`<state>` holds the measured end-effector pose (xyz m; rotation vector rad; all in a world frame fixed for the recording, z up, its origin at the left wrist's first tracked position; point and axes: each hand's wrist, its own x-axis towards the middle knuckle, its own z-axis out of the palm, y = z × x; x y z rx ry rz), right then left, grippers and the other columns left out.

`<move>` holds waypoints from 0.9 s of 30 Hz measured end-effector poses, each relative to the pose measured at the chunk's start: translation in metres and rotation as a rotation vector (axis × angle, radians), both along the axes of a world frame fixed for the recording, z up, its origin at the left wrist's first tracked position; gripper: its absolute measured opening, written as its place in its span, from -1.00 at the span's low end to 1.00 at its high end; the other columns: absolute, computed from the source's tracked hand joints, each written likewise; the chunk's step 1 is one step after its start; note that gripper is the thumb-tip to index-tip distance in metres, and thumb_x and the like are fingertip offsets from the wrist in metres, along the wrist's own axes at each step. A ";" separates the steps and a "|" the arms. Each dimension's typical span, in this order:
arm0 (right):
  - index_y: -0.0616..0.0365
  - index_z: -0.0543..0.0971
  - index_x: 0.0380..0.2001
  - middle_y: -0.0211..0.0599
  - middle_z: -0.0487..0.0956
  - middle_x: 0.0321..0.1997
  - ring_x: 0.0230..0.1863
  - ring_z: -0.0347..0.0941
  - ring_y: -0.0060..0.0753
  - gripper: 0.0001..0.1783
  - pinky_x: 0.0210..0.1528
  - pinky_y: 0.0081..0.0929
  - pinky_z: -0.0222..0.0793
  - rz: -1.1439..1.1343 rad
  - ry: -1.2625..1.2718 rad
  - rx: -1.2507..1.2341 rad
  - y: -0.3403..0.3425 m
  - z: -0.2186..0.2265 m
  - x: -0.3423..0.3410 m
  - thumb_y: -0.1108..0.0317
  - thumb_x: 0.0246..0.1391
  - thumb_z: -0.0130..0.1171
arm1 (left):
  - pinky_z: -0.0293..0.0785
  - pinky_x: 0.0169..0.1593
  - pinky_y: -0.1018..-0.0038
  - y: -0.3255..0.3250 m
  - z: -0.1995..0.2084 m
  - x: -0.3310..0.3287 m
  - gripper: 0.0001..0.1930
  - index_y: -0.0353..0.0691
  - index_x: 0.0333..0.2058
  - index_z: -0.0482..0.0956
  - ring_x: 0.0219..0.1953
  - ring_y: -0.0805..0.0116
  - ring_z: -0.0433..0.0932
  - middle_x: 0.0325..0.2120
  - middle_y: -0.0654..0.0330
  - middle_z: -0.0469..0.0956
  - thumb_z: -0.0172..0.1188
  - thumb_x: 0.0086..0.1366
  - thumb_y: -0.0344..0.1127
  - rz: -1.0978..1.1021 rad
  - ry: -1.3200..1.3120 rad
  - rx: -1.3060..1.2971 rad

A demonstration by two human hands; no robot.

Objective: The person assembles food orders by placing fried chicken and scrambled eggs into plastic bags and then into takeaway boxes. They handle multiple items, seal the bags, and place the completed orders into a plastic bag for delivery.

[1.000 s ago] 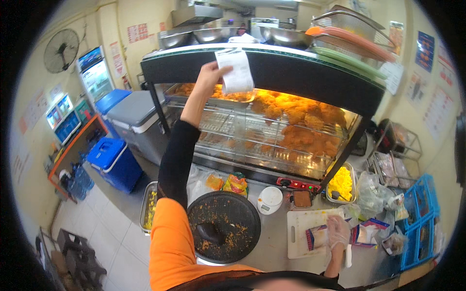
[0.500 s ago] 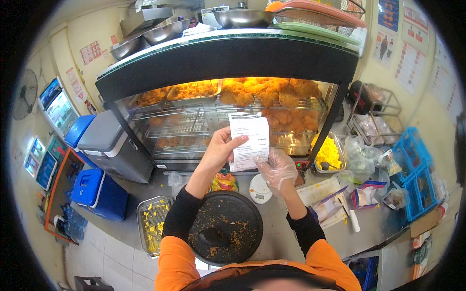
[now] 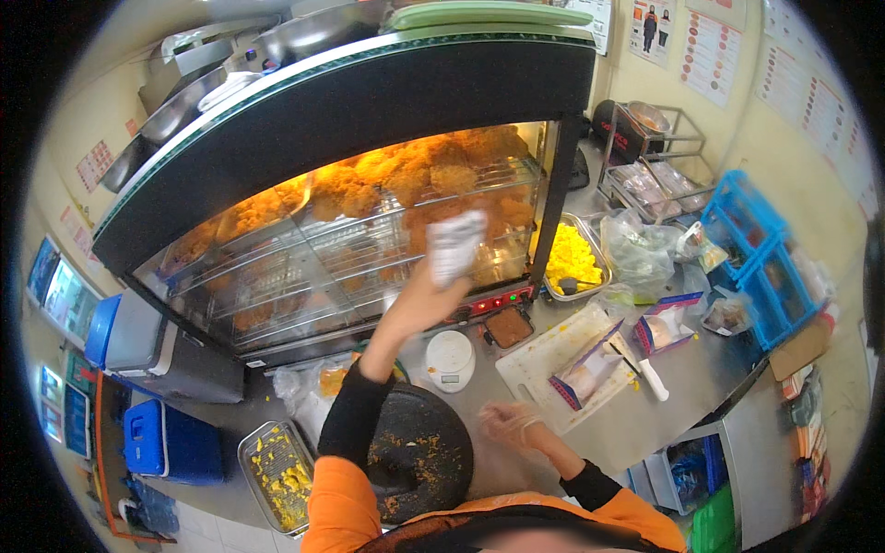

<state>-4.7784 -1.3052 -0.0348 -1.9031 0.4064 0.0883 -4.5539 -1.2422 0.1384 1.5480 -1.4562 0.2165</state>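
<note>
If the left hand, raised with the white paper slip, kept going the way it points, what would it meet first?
Probably the glass front of the heated display case; the left hand holds the paper slip in front of it, though depth is unclear.

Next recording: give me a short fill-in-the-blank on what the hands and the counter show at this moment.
1. The left hand is raised in front of the heated display case and holds a crumpled piece of white ____.
2. The right hand hangs low over the counter, wearing a clear ____.
3. The round white kitchen scale stands to the ____ of the white cutting board.
4. The steel tray right of the case holds food of ____ colour.

Missing words: paper; glove; left; yellow
</note>
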 end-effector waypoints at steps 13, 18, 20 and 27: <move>0.23 0.48 -0.32 -0.45 0.48 -0.47 -0.50 0.39 -0.63 -0.91 -0.44 -0.62 0.36 -0.702 -0.343 -0.036 -0.154 0.049 -0.016 0.47 0.09 0.06 | 0.43 -0.53 0.49 -0.191 -0.039 0.008 -0.59 -0.15 -0.02 0.36 -0.52 0.44 0.53 -0.49 0.31 0.43 0.04 0.10 -0.29 0.779 -0.795 0.478; 0.21 0.48 -0.31 -0.45 0.48 -0.46 -0.51 0.38 -0.62 -0.89 -0.44 -0.63 0.36 -0.634 -0.244 -0.175 -0.176 0.037 0.009 0.45 0.08 0.09 | 0.43 -0.55 0.36 -0.150 -0.037 0.026 -0.54 -0.19 0.04 0.33 -0.47 0.41 0.53 -0.45 0.25 0.45 0.04 0.12 -0.29 0.788 -0.679 0.616; 0.18 0.49 -0.31 -0.41 0.49 -0.45 -0.48 0.41 -0.54 -0.86 -0.38 -0.61 0.38 -0.465 -0.318 -0.357 -0.175 0.047 0.022 0.37 0.08 0.08 | 0.45 -0.50 0.36 -0.127 -0.033 0.031 -0.48 -0.19 0.06 0.30 -0.47 0.35 0.55 -0.43 0.22 0.46 0.09 0.07 -0.31 0.805 -0.622 0.643; 0.03 0.46 -0.14 -0.14 0.53 -0.18 -0.14 0.45 -0.05 -0.62 -0.08 -0.27 0.37 -0.255 -0.287 -0.724 -0.146 0.099 0.114 0.06 0.05 0.02 | 0.45 -0.33 0.26 -0.001 -0.006 0.000 -0.16 -0.13 0.23 0.04 -0.41 0.03 0.53 -0.25 0.04 0.45 0.19 -0.08 -0.43 0.670 -0.418 0.673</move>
